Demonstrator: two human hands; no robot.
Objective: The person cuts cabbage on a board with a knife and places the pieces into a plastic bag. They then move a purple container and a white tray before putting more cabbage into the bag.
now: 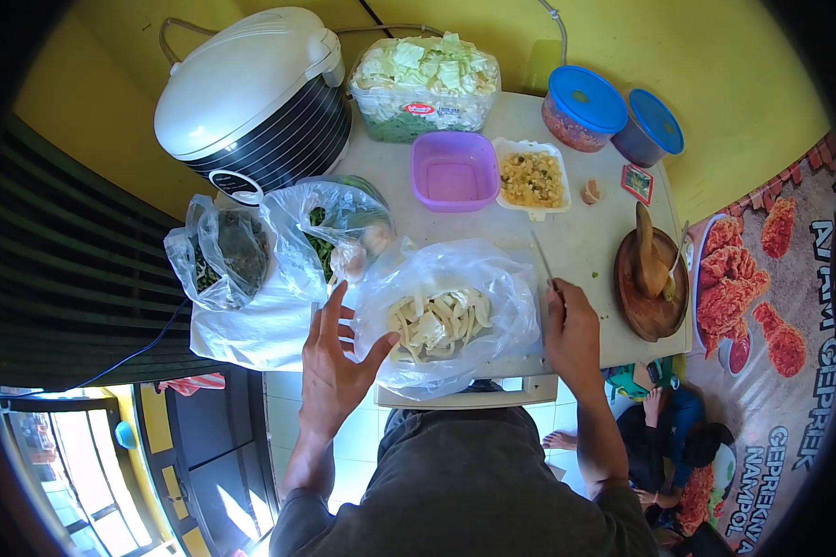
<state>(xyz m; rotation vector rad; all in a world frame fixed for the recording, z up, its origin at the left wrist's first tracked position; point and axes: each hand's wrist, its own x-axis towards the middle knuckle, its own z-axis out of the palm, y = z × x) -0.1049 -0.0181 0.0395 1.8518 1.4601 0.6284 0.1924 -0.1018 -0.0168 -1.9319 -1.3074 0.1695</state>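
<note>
My left hand (334,367) is spread open beside a clear plastic bag (492,278) of pale cut strips (437,320), its thumb touching the bag's left side. My right hand (571,330) rests at the bag's right edge, closed around a knife (542,255) whose blade points away from me. The bag lies open on the white table (585,237) right in front of me.
A rice cooker (251,97) stands at the back left, next to a tub of cut cabbage (425,84). A purple bowl (455,170), a tray of corn (529,178), two blue-lidded tubs (583,107), bags of greens (330,232) and a wooden mortar with pestle (652,278) surround the bag. A person sits on the floor at lower right.
</note>
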